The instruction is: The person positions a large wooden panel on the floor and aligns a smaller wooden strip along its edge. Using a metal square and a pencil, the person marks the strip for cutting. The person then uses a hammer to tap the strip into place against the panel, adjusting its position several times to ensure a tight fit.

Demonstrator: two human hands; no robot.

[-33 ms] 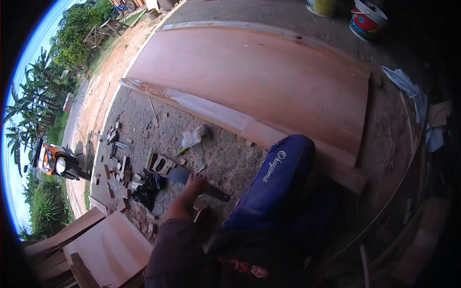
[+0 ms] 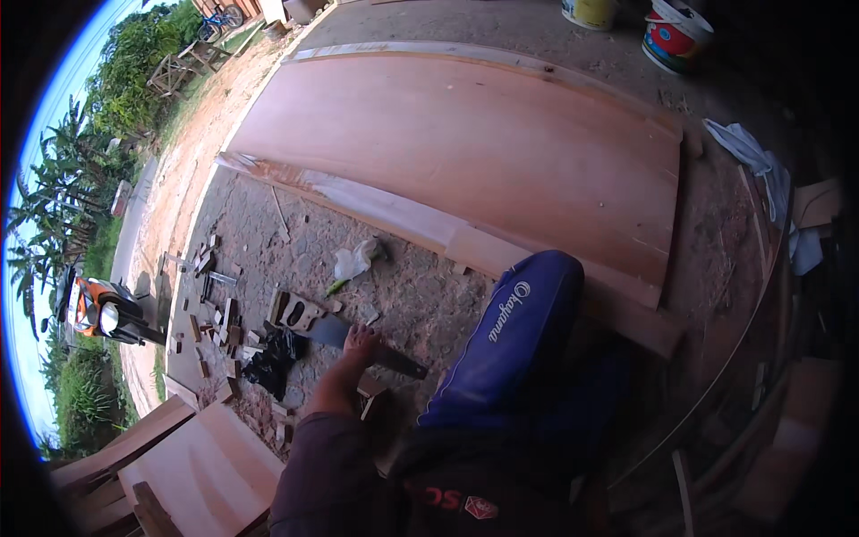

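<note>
1. on the rough ground (image 2: 429,300), between a black plastic bag (image 2: 276,360) and the blue-clad knee (image 2: 514,336), is the handsaw (image 2: 329,331), its pale handle (image 2: 300,315) toward the left and the free end of its blade (image 2: 400,362) toward the knee.
2. the left hand (image 2: 361,342) lies across the blade, fingers close together and bent over it; whether they pinch the metal or merely press on it, i cannot tell. the right hand is out of view, so i cannot tell its state.
3. hold the blade by its flat faces and keep the palm off the teeth; which edge is toothed, i cannot make out.
4. the handle is free and would likely give a surer grip. if the blade must serve, the handle's weight will probably tip it, so hold nearer that end.
5. the free end points at the knee: keep any movement level and that tip away from the trousers.
6. a wood block (image 2: 371,387) sits near the wrist, and offcuts (image 2: 228,322) lie beyond the bag; don't let the teeth snag on wood or thin plastic.
7. the long wooden panel (image 2: 465,143) is well apart from the hand; keep the steel off its face to spare scratches.
</note>
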